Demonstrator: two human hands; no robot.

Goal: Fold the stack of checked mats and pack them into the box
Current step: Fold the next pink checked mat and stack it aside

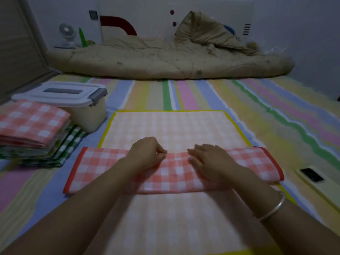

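Two forearms come in from the bottom edge, both angled inward, with a bracelet (274,208) on our right wrist. Both hands sit on the red checked mat (103,168), which is folded into a long strip lying crosswise in front of us.

Our left hand (147,154) is knuckles up, fingers curled tight, tips pinching the strip at its far edge near the middle. Our right hand (207,161) lies flat just beside it, fingers straight and close together, pointing left and pressing the strip down. There is a small gap between the two hands.

The strip rests on a pale yellow-edged mat (174,126), spread flat. Its red-bound ends overhang the yellow border on both sides. The far half of the pale mat is bare.

Left of us, near the strip's left end but apart from it, is the stack of folded mats (31,124), red check on top and green check below. The box (88,115) stands just behind the stack, touching or nearly so, with its lid (60,93) on. On the right a phone (311,174) lies near the strip's right end.

Beyond that the striped sheet (276,116) runs open to a rumpled quilt (156,59) along the wall, with a small fan (66,34) in the far-left corner.
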